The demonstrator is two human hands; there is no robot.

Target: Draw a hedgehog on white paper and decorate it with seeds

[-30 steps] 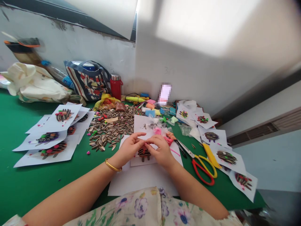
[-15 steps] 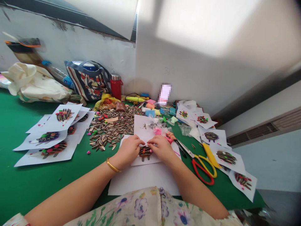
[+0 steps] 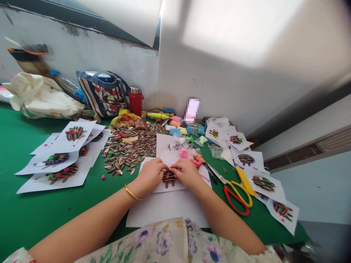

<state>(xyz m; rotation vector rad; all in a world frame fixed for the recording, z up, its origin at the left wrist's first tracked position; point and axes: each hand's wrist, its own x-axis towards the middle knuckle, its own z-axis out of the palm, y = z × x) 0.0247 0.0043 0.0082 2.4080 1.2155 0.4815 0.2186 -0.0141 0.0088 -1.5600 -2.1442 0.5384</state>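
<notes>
Scissors [image 3: 227, 182] — right of seed card [image 3: 161, 187]

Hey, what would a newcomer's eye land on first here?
Probably the left hand and right hand, over a seed picture below centre. Then the seed heap beyond the left hand, and the scissors, one handle red, one yellow, right of the hands.

The left hand [image 3: 151, 173] and the right hand [image 3: 188, 173] cover partly the striped-seed figure [image 3: 169, 177]; what is perhaps between their fingertips is too small to tell. The screen of the phone [image 3: 192, 109] is blurred into squares, so its content cannot be read. Faint marks on the wall [image 3: 233, 95] are also not readable. The picture's left edge cuts the tabletop [image 3: 13, 223], and the bottom edge cuts the flowered garment [image 3: 164, 243].
</notes>
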